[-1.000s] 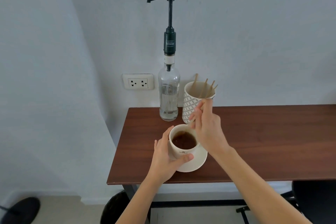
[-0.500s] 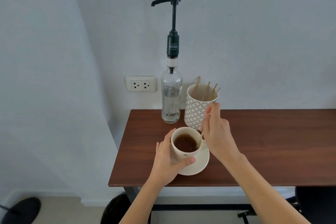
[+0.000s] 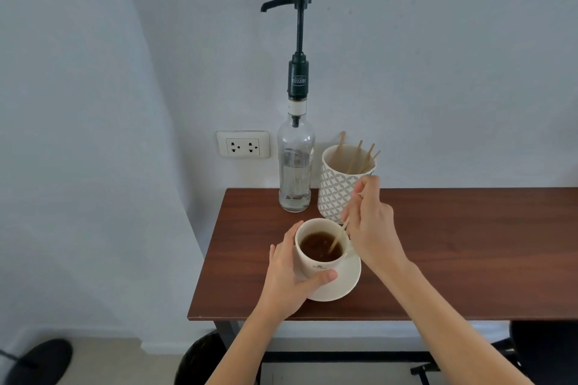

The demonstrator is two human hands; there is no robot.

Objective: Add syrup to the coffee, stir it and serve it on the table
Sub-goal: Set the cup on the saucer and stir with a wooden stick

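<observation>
Coffee, dark brown, fills one white cup that stands on one white saucer near the front left part of the brown table. The left hand wraps the cup from its 9 o'clock side, the thumb pressed on the front wall at about 6 o'clock and the fingers curled round the far side. The right hand sits at the cup's 2 o'clock, its fingertips pinched on one thin wooden stir stick that slants down over the rim, its lower end dipped in the coffee. At 12 o'clock from the cup, against the wall, stands one clear glass syrup bottle with a tall black pump whose spout points left; the bottle holds clear liquid in its lower part. Just beside the bottle, at the cup's 1 o'clock, stands one white patterned holder with four more wooden sticks leaning in it; the right hand covers part of its front. One double wall socket is set in the wall at 9 o'clock from the bottle. Below the table edge, dark rounded shapes show at the lower left, centre and right; what they are cannot be told.
</observation>
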